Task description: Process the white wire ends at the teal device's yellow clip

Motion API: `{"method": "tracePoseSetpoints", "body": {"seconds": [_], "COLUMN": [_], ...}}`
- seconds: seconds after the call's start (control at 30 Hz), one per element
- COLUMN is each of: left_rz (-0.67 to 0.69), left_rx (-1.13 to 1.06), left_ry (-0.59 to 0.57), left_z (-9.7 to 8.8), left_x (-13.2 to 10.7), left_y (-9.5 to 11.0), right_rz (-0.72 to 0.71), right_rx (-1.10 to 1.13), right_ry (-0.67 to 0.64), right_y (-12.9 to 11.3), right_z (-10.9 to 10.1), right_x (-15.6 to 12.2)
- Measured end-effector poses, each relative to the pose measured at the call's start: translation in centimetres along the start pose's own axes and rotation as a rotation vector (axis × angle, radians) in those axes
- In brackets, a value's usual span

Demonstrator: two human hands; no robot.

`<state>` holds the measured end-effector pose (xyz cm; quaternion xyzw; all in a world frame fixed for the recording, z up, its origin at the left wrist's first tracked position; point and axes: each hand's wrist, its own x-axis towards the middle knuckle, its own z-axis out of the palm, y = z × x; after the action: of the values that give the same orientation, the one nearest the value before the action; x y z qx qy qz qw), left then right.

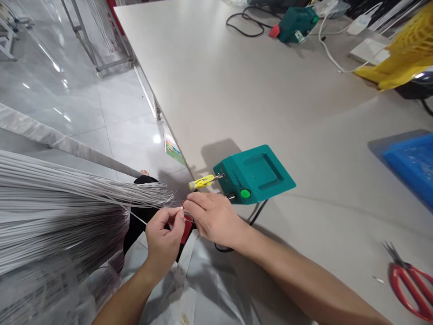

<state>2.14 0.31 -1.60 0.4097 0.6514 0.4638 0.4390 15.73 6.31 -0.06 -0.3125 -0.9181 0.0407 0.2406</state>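
Note:
My left hand (pixel 164 238) pinches a thin white wire (pixel 139 218) that runs out of a large bundle of white wires (pixel 64 203) at the left. My right hand (pixel 213 219) is closed in a pinch at the same wire's end, fingertips touching those of the left hand near the table's edge. Just beyond the hands stands a teal box-shaped machine (pixel 255 174) with a green button (pixel 245 193) and a yellow-tipped nozzle (pixel 202 182) that points toward the hands.
Red-handled scissors (pixel 407 282) lie at the right front of the grey table (pixel 270 99). A blue tray (pixel 411 164) sits at the right edge. Farther back are a second teal machine (pixel 297 22), black and white cables, and a yellow crate (pixel 402 52).

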Motion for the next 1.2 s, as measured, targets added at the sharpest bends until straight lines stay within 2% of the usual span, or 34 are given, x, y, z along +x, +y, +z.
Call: {"method": "tracePoseSetpoints", "body": {"seconds": [0.07,0.17,0.27,0.37,0.47,0.57,0.73,0.83,0.97,1.1,1.2], "left_rz": [-0.010,-0.011,0.010,0.065,0.131,0.142,-0.040,-0.101,-0.106,-0.108,-0.116], "left_rx": [-0.015,-0.021,-0.017,-0.023,0.003,0.023,-0.144,-0.238,-0.284,-0.284,-0.264], "left_ry": [0.018,0.097,0.135,0.101,0.077,0.062,-0.012,-0.018,-0.008,-0.012,-0.018], "left_z": [0.0,-0.4,-0.9,-1.0,-0.8,-0.5,-0.5,-0.7,-1.1,-1.1,-1.0], "left_x": [0.1,0.5,0.9,0.9,0.7,0.4,0.2,0.2,0.4,0.5,0.5], "left_y": [0.0,0.2,0.3,0.4,0.5,0.7,1.1,1.3,1.2,1.2,1.4], "right_rz": [0.021,0.081,0.242,0.398,0.458,0.505,0.568,0.600,0.594,0.588,0.518], "right_rx": [0.076,0.327,0.585,0.698,0.721,0.741,0.828,0.737,0.644,0.764,0.843], "right_ry": [-0.010,-0.007,0.078,0.139,0.117,0.106,0.086,0.052,0.016,0.112,0.097], "right_y": [0.2,0.2,0.0,-0.4,-0.8,-1.0,-1.1,-1.2,-1.1,-1.0,-1.1], "right_z": [-0.1,-0.6,-0.9,-1.0,-0.7,-0.3,-0.1,0.0,0.0,-0.4,-0.4], "right_x": [0.0,0.1,0.3,0.6,0.6,0.7,1.0,0.9,0.6,0.6,0.7]}}
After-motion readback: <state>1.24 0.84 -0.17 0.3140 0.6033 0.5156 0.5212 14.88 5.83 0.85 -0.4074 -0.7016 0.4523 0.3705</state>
